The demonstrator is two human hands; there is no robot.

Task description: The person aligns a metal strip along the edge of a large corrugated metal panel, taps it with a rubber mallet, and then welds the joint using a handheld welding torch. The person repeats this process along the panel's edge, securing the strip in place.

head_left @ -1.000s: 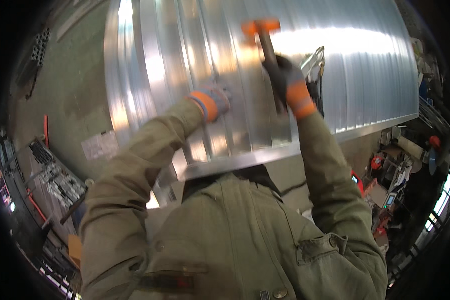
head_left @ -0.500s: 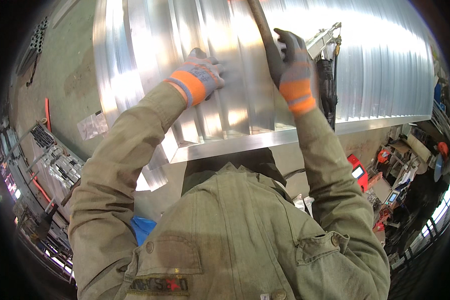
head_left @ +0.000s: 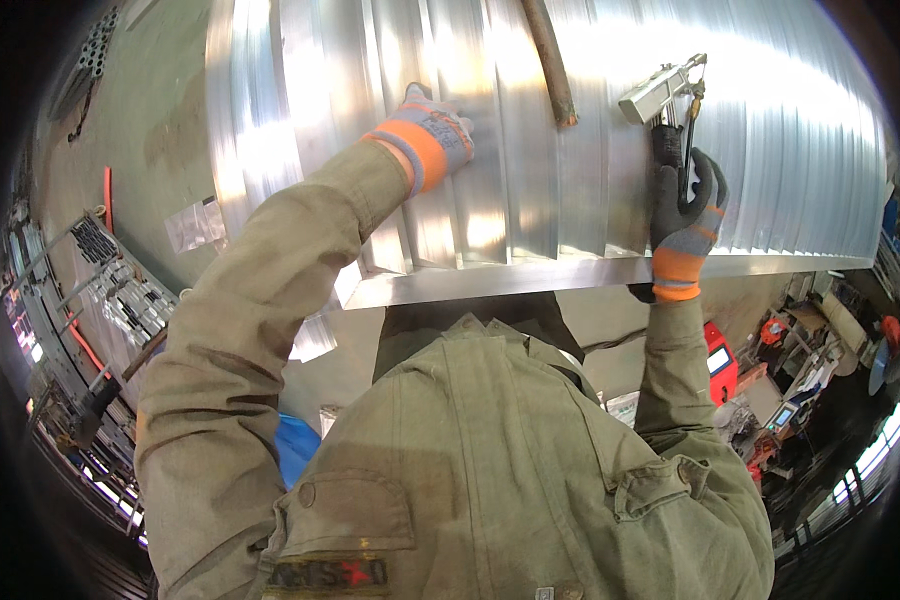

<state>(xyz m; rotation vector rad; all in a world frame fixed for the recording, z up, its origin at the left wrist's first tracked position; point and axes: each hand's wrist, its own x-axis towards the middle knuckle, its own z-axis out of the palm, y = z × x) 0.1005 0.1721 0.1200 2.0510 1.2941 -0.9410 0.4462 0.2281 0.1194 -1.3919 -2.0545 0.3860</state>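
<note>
A large panel of ribbed, shiny metal (head_left: 560,215) with a flat front edge lies before me. My left hand (head_left: 435,140), in a grey and orange glove, rests on its ribs. Its fingers bend down toward the metal, and their tips are largely hidden. My right hand (head_left: 685,215), gloved the same way, is at the black handle of a hand tool (head_left: 655,95) with a silver, box-shaped head, the fingers curled partly round the handle and its lower end covered. Between the hands, a brown rod (head_left: 547,65) lies on the panel, touched by neither.
A rack of metal profiles (head_left: 120,300) stands on the floor at the left. At the right are a red machine with a screen (head_left: 720,365) and a cluttered bench with tools (head_left: 785,365). A blue object (head_left: 295,445) shows beside my left arm.
My right hand has left the brown rod and moved right and nearer to me, to the tool's handle. The rod now lies farther off. My left hand stays on the panel.
</note>
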